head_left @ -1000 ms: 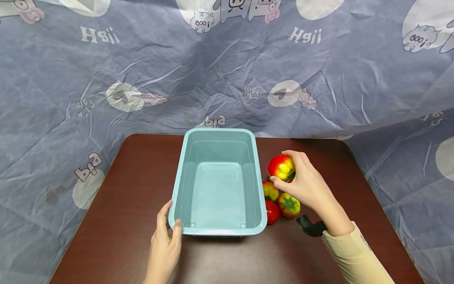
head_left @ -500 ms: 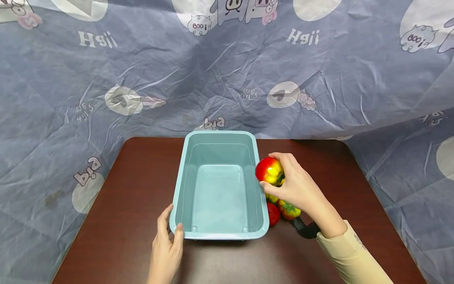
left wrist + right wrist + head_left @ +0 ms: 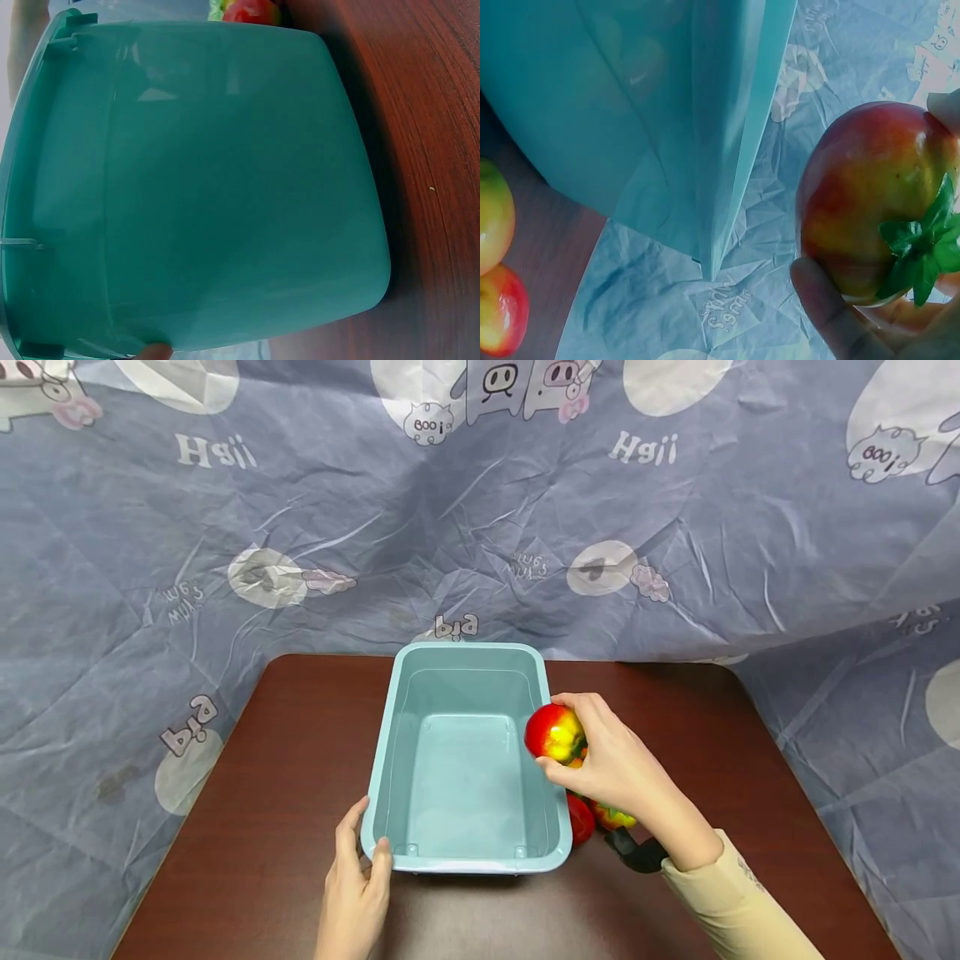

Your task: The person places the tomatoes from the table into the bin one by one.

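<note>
In the head view my right hand [image 3: 618, 768] holds a red-and-yellow tomato [image 3: 551, 732] between thumb and fingers, over the right rim of a light blue plastic basin [image 3: 480, 865]. The right wrist view shows the tomato's green star-shaped leaves [image 3: 922, 255] turned towards the palm. At the basin's near left corner, my left hand [image 3: 354, 889] grips the rim, thumb on top and fingers along the side. The basin's outer wall [image 3: 225, 187] fills most of the left wrist view. Inside, the basin's floor is bare.
Right of the basin lie a red tomato [image 3: 581, 819] and a yellow-red one [image 3: 613, 816], partly hidden by my right hand. A black strap [image 3: 637, 852] hangs at my right wrist. A wrinkled grey-blue printed cloth [image 3: 480, 527] stands behind the brown table [image 3: 247, 827].
My right hand has carried the tomato leftwards, from above the other tomatoes to the basin's right rim. The left hand keeps its grip at the corner.
</note>
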Tool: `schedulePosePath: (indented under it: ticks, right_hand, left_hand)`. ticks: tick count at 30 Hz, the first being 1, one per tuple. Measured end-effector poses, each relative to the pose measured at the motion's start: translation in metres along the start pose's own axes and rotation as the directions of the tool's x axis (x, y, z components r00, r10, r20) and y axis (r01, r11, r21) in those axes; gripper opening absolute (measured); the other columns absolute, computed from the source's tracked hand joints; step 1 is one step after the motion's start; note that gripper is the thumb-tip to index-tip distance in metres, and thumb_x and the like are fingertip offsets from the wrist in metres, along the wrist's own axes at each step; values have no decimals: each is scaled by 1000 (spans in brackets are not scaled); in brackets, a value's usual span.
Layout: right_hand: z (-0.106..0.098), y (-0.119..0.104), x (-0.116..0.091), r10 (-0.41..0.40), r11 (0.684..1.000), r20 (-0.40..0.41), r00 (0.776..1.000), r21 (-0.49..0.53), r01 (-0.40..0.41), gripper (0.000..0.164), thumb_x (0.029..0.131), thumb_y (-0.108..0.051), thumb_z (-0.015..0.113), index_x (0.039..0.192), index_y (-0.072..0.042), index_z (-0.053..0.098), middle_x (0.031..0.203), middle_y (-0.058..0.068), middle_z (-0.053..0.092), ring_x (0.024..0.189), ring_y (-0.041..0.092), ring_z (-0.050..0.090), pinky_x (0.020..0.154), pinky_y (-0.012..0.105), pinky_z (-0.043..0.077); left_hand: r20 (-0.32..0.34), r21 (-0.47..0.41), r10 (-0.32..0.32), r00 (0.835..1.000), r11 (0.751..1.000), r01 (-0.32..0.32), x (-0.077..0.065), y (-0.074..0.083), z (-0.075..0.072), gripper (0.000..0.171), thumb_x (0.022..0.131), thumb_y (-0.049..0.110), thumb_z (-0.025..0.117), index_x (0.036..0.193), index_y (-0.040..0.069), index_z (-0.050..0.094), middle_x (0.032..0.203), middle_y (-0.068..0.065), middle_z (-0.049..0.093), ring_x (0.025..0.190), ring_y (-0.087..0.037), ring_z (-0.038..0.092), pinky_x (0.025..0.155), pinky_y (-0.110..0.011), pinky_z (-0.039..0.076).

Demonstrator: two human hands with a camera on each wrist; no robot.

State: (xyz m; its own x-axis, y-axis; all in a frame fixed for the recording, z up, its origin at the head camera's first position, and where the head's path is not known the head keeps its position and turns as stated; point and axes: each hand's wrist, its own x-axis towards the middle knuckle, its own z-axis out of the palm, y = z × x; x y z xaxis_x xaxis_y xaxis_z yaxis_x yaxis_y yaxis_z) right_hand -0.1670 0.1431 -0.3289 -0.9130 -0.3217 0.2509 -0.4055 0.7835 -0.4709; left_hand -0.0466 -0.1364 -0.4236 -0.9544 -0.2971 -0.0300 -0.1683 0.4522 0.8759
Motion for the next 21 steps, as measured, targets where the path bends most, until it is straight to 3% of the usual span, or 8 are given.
schedulePosePath:
  ticks: [9,15,21]
  right_hand:
    - [5,-5,-2,-6,1000,44,999,7,6,66,74,-33,79,131,-15,49,126,4,54,97,18,58,77,35,55]
    - [8,-6,-4,-39,999,57,998,6,39,67,73,-35,80,130,-15,51,126,2,55,96,16,58,76,33,54]
    - [11,-8,-5,-108,994,73,991,3,108,66,71,-35,82,128,-17,53,121,-1,56,97,13,57,75,31,54]
  left_hand:
    - [-6,27,-15,1000,1000,15,-1,1,0,55,101,21,47,152,28,27,154,-18,39,107,-36,68,79,-45,51]
    - [-51,21,14,999,1000,-13,-3,2,2,53,100,17,49,150,24,32,149,-18,47,112,-37,66,86,-49,53]
    - [-66,11,19,998,1000,-19,-4,3,2,53,100,16,50,150,23,33,146,-15,50,113,-33,66,86,-40,56]
